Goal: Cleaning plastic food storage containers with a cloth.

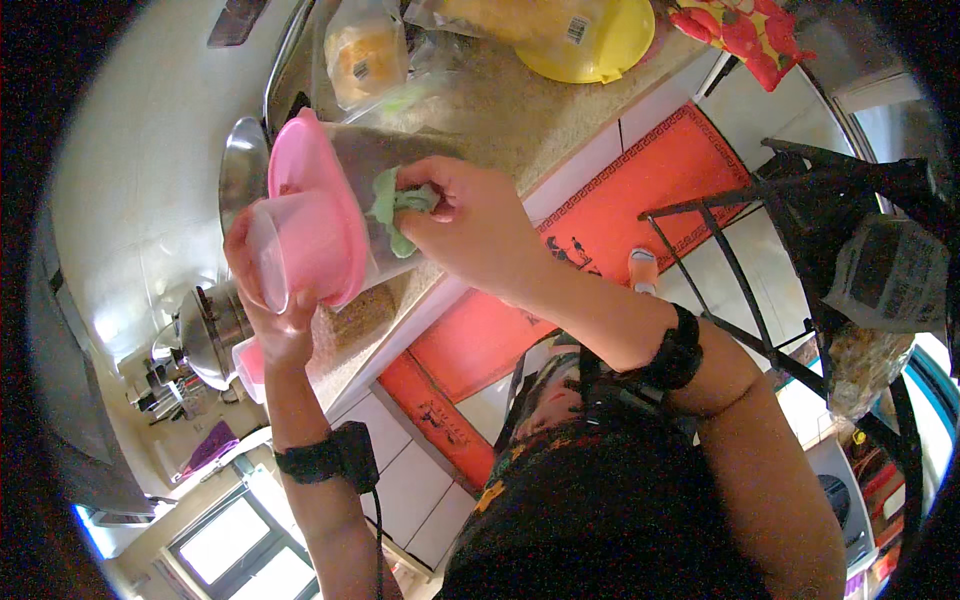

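My left hand is closed around a translucent plastic container, which looks pink where it rests against a pink plastic lid or shallow bowl. Beside it, my right hand pinches a crumpled green cloth between thumb and fingers. The cloth lies against or just in front of a large see-through container or bag; whether they touch cannot be told. Part of the pink piece is hidden behind the container.
A speckled countertop holds bagged food and a yellow plastic lid. Metal pots stand at the left. A black metal rack is at the right, with red mats on the floor.
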